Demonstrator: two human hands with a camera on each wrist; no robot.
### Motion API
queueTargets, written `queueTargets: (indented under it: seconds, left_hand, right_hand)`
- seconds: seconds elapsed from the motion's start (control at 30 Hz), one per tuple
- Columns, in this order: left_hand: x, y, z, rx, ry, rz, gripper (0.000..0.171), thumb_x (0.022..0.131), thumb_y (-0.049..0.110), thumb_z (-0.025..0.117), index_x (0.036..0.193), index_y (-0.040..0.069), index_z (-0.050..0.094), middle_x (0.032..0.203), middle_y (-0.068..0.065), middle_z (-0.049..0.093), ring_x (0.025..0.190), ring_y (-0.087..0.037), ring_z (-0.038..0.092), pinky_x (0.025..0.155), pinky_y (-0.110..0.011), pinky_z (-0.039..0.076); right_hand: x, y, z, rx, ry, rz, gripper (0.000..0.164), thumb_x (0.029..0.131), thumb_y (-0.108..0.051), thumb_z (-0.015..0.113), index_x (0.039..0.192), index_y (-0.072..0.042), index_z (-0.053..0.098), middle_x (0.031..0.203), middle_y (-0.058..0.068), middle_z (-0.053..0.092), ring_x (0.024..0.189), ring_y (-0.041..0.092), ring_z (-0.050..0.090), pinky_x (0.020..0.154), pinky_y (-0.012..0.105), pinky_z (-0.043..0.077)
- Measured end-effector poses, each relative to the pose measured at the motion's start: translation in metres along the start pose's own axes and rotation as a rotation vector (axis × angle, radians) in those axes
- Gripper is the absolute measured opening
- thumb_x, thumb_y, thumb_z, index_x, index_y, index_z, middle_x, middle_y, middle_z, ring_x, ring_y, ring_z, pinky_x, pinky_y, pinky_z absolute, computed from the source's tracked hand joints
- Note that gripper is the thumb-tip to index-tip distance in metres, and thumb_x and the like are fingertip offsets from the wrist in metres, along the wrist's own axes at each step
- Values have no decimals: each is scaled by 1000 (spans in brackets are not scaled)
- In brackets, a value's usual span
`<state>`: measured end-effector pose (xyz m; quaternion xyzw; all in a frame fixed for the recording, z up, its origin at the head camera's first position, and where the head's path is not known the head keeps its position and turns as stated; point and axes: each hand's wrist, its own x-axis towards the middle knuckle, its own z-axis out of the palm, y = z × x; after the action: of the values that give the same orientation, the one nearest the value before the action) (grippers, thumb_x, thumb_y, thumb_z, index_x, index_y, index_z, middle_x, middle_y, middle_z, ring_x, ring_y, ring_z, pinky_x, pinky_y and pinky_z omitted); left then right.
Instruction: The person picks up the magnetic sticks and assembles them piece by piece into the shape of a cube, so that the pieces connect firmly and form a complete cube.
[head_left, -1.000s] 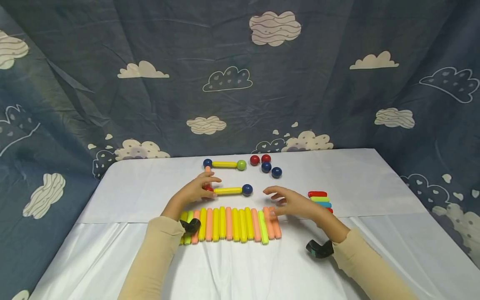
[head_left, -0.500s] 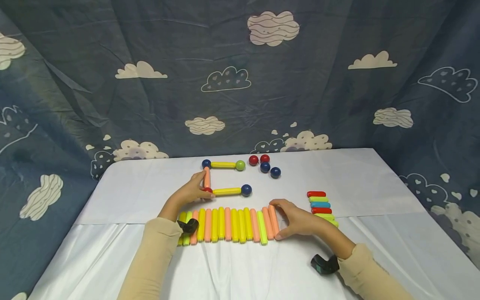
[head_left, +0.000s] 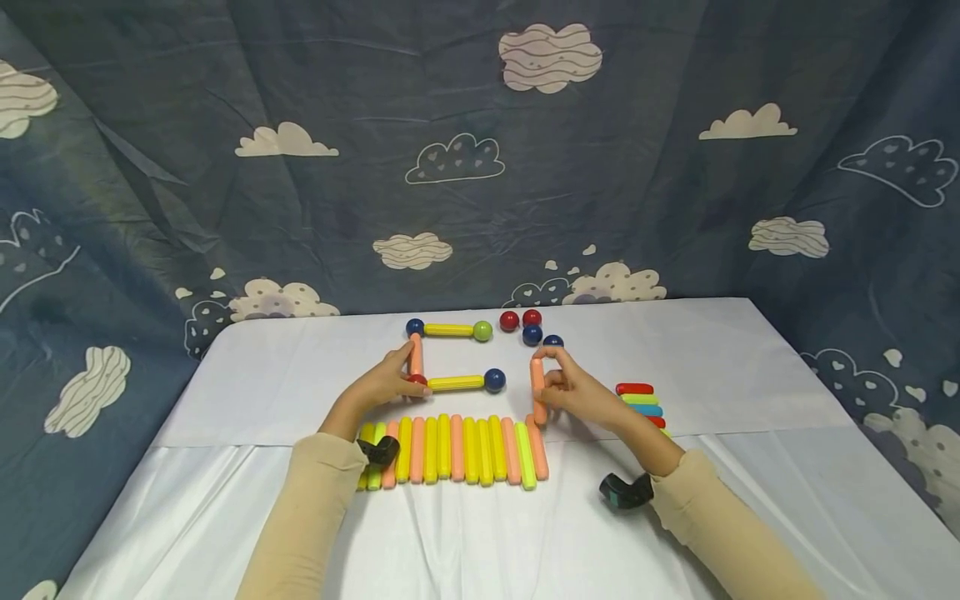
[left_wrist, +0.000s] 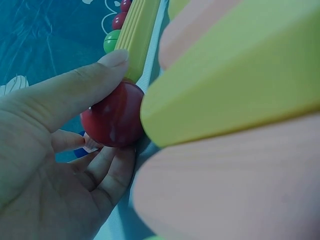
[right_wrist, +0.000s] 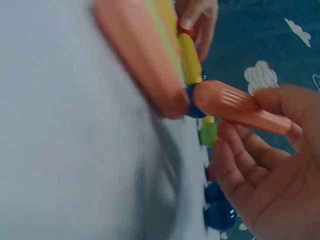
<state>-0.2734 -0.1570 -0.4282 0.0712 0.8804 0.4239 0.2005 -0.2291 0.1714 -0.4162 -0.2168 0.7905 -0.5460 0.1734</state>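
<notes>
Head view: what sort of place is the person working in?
Probably an indoor play or filming corner: a white-covered table, a dark cloud-print backdrop behind it, and a row of coloured sticks. The room beyond is hidden.

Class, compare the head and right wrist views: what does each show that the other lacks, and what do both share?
Only the head view: the sleeves and blue stick.
Only the right wrist view: grooves on the held orange stick and the palm of the right hand.
Both: that hand pinching that stick, the left hand, its red ball and the green ball.
</notes>
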Motion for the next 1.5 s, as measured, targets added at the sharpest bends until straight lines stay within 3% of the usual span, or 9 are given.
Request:
queueTargets:
  seconds: [0.23, 0.37, 0.53, 0.83, 1.0, 1.23, 1.4, 1.5]
  left_hand:
    - [1, 1, 0, 29, 9, -21, 102, 71, 25, 77, 145, 12, 8, 139, -17, 20, 87, -21, 50, 73, -30, 44]
    - [1, 0, 0, 25, 17, -18, 102, 71, 25, 78, 145, 11, 9, 138, -16, 23, 88, -22, 49, 74, -30, 44]
    - [2, 2, 1, 16, 11, -10, 102, 71, 25, 78, 145, 10, 9, 139, -16, 22, 91, -22, 49, 72, -28, 46]
    - [2, 1, 1, 8, 22, -4, 103, 69, 25, 79, 145, 10, 11, 139, -17, 22, 94, -24, 48, 72, -28, 46]
    - [2, 1, 2, -18, 12, 17, 104, 69, 24, 79, 144, 7, 9, 138, -20, 21, 93, -25, 48, 70, -29, 46]
    - [0, 0, 3, 9, 22, 25, 103, 69, 25, 79, 144, 7, 11, 138, -19, 24, 96, -23, 48, 76, -29, 45]
    - [1, -1, 2, -17, 22, 40, 102, 69, 22, 79, 144, 7, 11, 140, -20, 21, 96, -24, 49, 73, -28, 46]
    - [1, -2, 1, -24, 17, 42, 102, 69, 23, 79, 144, 8, 12, 141, -19, 20, 98, -24, 49, 74, -29, 46]
  right_hand:
    - [47, -8, -3, 153, 186, -45, 52, 89, -4, 53, 132, -10, 24, 86, 20, 53, 74, 28, 57, 73, 38, 50]
    - [72, -7, 0, 212, 218, -44, 54, 88, -1, 55, 133, -7, 25, 92, 20, 51, 74, 23, 57, 70, 37, 51]
    - [93, -4, 2, 194, 207, 21, 54, 86, 1, 57, 132, -8, 30, 94, 20, 49, 72, 20, 56, 70, 34, 51]
    - [107, 4, 4, 164, 100, 121, 50, 86, -2, 58, 129, -6, 35, 88, 15, 57, 65, 19, 55, 68, 37, 51]
    - [112, 10, 7, 160, 85, 179, 50, 85, -4, 60, 131, -8, 38, 89, 13, 58, 64, 17, 55, 65, 31, 52]
    - [114, 12, 9, 178, 48, 199, 64, 86, -2, 58, 140, -11, 27, 123, 23, 48, 67, 15, 54, 66, 30, 51]
    - [114, 12, 10, 221, 39, 204, 75, 85, 2, 56, 144, -10, 10, 130, 25, 40, 68, 14, 55, 68, 31, 51]
    - [116, 13, 10, 237, 56, 219, 77, 85, 3, 56, 144, -9, 9, 132, 23, 39, 69, 14, 55, 69, 29, 51]
